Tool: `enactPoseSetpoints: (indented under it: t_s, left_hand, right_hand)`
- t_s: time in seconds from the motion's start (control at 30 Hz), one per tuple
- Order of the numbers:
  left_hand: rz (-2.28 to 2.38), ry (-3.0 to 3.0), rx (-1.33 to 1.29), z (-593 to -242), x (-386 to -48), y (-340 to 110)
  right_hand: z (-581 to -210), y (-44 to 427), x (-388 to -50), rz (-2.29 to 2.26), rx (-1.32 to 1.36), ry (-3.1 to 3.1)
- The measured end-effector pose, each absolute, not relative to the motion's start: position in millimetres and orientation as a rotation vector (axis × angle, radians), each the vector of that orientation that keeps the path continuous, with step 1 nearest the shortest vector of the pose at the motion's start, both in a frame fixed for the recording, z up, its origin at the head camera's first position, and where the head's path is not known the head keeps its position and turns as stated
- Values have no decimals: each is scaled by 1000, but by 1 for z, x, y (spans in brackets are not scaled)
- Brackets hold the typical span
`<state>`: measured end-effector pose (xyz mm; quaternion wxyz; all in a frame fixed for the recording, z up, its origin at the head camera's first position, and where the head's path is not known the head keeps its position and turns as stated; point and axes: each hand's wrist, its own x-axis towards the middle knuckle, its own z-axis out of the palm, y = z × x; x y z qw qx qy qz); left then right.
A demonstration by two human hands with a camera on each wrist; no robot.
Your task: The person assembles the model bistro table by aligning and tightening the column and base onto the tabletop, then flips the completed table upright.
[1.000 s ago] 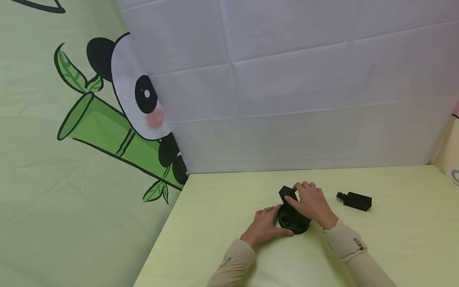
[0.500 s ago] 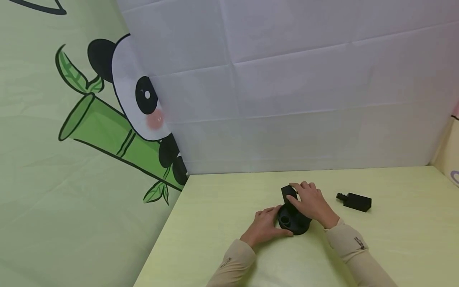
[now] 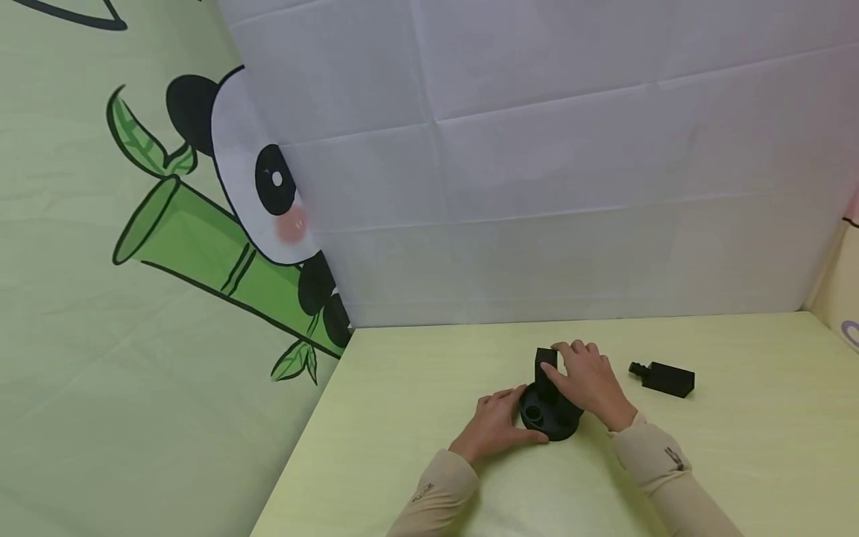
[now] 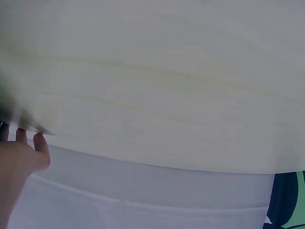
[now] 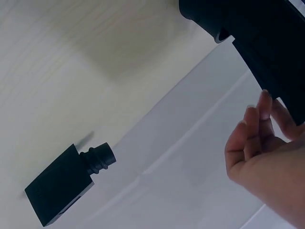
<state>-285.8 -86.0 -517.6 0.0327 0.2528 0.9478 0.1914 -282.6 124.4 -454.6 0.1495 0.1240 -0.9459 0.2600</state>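
A round black base [image 3: 558, 428] with a raised ring-like socket on top rests on the table. My left hand [image 3: 495, 424] holds its left side, the thumb at the near edge and the fingers at the far edge. Upright on the base stands a black rectangular block [image 3: 545, 371], pinched by my right hand [image 3: 590, 379] between thumb and fingers. How the block meets the base is hard to make out. In the right wrist view the block [image 5: 271, 57] looms dark above the fingers. The left wrist view catches only part of my left hand [image 4: 24, 155].
To the right lies a second black block [image 3: 668, 379] with a ridged round neck, on its side; the right wrist view shows this block [image 5: 59, 186] larger. The pale yellow table [image 3: 376, 447] ends at a white cloth backdrop [image 3: 537, 246]. A panda-printed cloth [image 3: 67, 358] hangs at left.
The upright block has turned on the base and shifted slightly right, with my right hand moving along. My left hand and the base have stayed put.
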Motion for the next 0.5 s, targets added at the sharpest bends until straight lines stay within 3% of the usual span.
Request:
enactPoseSetpoints:
  t_s: [0.27, 0.5]
  left_hand:
    - [601, 2919, 773, -516, -286, -81]
    - [602, 2925, 780, -516, -286, -78]
  right_hand:
    - [-450, 135, -281, 749, 281, -2745]
    - [-450, 143, -284, 736, 528, -2743]
